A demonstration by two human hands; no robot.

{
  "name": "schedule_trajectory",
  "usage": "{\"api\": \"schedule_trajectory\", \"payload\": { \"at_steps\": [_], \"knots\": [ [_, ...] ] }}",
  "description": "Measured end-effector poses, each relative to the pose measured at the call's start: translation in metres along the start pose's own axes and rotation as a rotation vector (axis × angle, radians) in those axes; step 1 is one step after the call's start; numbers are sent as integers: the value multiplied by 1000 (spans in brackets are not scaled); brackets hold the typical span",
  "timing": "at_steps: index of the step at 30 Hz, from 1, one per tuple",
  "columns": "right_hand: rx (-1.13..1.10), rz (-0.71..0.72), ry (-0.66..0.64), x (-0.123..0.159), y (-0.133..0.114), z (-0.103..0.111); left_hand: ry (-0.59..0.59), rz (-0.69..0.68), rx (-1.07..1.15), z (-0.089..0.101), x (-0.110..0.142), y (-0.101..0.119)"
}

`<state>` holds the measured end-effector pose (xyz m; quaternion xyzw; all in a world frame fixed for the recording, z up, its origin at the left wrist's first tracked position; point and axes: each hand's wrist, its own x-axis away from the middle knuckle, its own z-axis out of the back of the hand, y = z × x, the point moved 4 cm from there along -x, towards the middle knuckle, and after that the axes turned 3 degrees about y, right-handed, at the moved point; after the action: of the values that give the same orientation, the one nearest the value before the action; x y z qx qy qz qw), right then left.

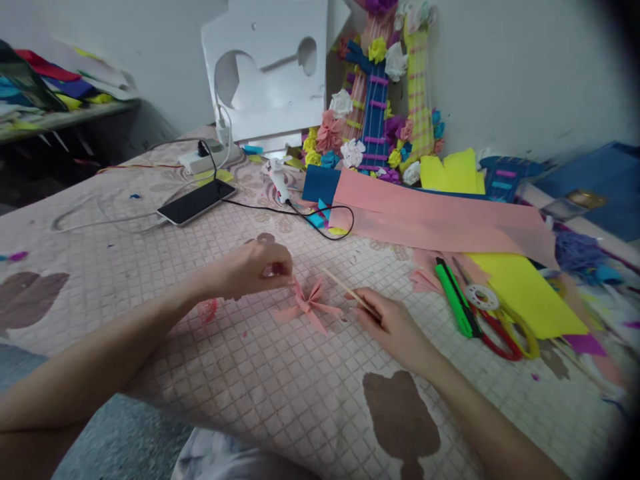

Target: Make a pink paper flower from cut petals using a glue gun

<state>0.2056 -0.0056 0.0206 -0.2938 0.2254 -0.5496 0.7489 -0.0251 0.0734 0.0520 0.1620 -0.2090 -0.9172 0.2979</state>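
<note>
A pink paper flower (307, 305) with narrow, spread petals lies on the patterned tablecloth (215, 373) in front of me. My left hand (260, 267) is closed in a pinch at the tip of its upper left petal. In my right hand (387, 323) I hold a thin wooden stick (345, 285), its free end pointing up and left just above the flower's right side. Near my left wrist lies a small clump of pinkish-red material (207, 311), partly hidden by the forearm.
On the right lie a green box cutter (453, 300), scissors (503, 340), a white tape roll (481, 297) and pink paper strips (440, 210). Farther back are a glue gun (277, 180), a phone (197, 202), cables and a power strip (210, 159). Flower-decorated paper guitars (375, 113) lean against the wall.
</note>
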Motion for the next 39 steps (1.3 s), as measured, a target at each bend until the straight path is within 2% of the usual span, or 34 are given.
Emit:
{"api": "schedule_trajectory", "payload": {
  "at_steps": [2, 3, 7, 11, 13, 15, 17, 19, 21, 23, 28, 33, 39],
  "knots": [
    [-6, -17, -3, 1, 0, 0, -143, 20, 20, -2, 6, 7],
    [-12, -26, -4, 1, -1, 0, -164, 38, 22, -4, 8, 10],
    [-75, -41, -35, 3, -4, -2, -127, 59, 19, -13, 12, 18],
    [-235, -69, -178, 8, -9, -7, -109, 0, 59, -18, 6, 12],
    [-330, -87, -261, 10, -12, -10, -59, -35, 40, -17, 2, 8],
    [-387, -98, -286, 11, -12, -10, 8, -62, 16, -14, -2, 4],
    [-385, -100, -219, 10, -9, -6, 68, -58, -5, -12, -4, 0],
    [-318, -86, -98, 8, -5, 0, 112, -27, -22, -9, -4, -2],
    [-226, -60, 15, 6, -1, 6, 103, 9, -20, -8, -2, -3],
    [-151, -34, 72, 3, 0, 8, 54, 41, -13, -7, 0, -1],
    [-64, 14, 71, -4, -5, 2, -103, 125, -10, -11, 3, 0],
    [-63, 29, 105, -10, -9, -5, -2, 93, 23, -8, 2, -1],
    [-37, 42, 99, -16, -11, -11, -20, 34, 43, -16, -1, 4]
  ]
}}
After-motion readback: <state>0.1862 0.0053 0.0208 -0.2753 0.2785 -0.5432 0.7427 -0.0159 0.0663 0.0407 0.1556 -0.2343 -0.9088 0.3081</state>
